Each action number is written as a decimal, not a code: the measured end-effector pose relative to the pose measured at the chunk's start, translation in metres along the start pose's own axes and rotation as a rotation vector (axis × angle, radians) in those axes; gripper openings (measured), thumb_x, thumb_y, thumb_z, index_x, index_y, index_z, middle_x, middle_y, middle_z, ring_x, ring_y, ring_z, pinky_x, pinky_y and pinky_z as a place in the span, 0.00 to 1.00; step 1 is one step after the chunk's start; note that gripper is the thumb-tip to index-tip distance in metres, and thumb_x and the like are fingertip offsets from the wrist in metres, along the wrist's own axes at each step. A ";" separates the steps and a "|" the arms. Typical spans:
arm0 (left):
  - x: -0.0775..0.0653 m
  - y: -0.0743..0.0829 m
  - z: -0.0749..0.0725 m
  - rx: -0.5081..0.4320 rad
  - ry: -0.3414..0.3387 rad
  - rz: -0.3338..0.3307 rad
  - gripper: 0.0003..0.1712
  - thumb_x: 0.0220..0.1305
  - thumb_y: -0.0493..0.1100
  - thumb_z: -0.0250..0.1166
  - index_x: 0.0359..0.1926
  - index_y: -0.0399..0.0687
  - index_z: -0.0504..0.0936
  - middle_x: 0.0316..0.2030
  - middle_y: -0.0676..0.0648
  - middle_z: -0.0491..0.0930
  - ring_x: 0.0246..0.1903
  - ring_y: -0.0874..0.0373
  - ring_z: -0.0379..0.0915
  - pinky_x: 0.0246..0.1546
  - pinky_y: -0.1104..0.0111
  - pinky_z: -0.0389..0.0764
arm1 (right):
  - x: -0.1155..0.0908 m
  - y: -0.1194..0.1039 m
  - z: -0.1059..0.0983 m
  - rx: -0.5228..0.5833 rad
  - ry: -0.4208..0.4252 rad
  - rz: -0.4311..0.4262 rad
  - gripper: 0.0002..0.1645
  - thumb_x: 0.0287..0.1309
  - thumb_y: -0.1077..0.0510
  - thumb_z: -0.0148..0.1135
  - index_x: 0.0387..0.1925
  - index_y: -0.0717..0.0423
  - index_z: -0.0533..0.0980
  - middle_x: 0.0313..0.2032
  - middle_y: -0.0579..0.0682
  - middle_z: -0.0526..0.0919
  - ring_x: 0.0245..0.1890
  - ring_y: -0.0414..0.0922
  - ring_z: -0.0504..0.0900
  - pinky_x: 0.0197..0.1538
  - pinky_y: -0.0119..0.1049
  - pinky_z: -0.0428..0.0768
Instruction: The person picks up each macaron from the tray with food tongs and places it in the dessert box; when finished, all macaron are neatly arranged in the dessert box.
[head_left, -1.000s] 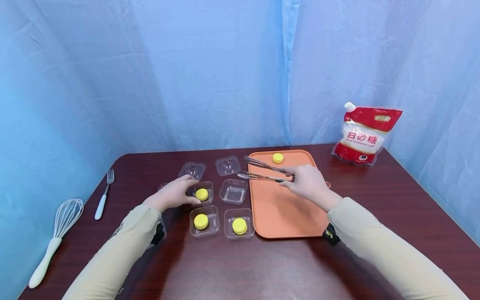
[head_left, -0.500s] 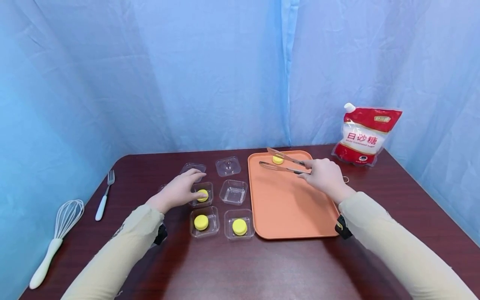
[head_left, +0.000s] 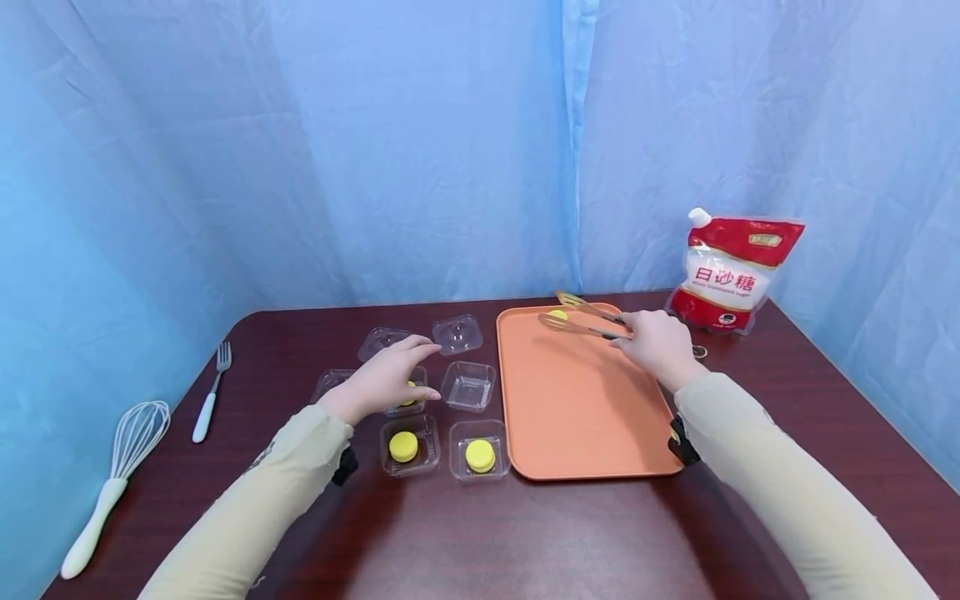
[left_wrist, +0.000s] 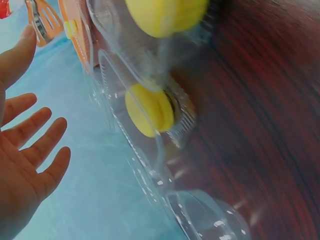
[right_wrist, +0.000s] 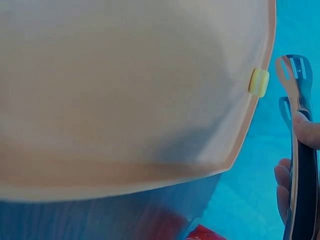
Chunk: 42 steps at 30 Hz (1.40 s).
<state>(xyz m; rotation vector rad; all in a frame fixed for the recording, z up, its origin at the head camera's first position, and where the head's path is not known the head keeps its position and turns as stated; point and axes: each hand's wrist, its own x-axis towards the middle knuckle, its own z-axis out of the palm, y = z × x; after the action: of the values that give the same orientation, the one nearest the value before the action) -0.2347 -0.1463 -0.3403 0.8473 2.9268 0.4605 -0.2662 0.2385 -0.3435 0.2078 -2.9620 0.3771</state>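
Observation:
My right hand [head_left: 660, 343] grips metal tongs [head_left: 581, 327] with dark handles, their tips parted above the far end of the orange tray [head_left: 577, 408]. A yellow macaron [head_left: 558, 315] sits on that tray, partly behind the tongs. In the right wrist view, the tongs [right_wrist: 295, 82] appear apart from the macaron [right_wrist: 259, 82]. My left hand [head_left: 386, 377] hovers with spread fingers over a clear plastic box holding a macaron [head_left: 408, 396], which it partly hides. In the left wrist view its fingers [left_wrist: 47, 145] touch nothing.
Two nearer clear boxes hold a macaron [head_left: 403, 447] and another macaron [head_left: 480, 456]. A clear box [head_left: 468, 390] by the tray has nothing in it. Clear lids [head_left: 457, 335] lie behind. A sugar bag [head_left: 727, 271] stands back right; a fork [head_left: 212, 392] and whisk [head_left: 120, 483] lie left.
My right hand has carried the tongs right and away from me, to the macaron at the tray's far end. My left hand has lifted off the box and shifted right, fingers spreading.

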 end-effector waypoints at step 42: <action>0.035 0.017 0.020 0.008 -0.241 -0.027 0.42 0.53 0.46 0.72 0.67 0.42 0.65 0.68 0.40 0.62 0.69 0.46 0.56 0.67 0.55 0.61 | 0.009 0.005 0.018 0.060 -0.123 0.093 0.15 0.54 0.51 0.66 0.37 0.59 0.83 0.18 0.50 0.80 0.21 0.48 0.73 0.22 0.39 0.72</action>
<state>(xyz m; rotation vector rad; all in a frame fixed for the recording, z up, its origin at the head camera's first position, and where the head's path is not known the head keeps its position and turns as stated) -0.2533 -0.1088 -0.3539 0.8019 2.7175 0.3194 -0.2786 0.2375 -0.3608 0.1040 -3.0918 0.4816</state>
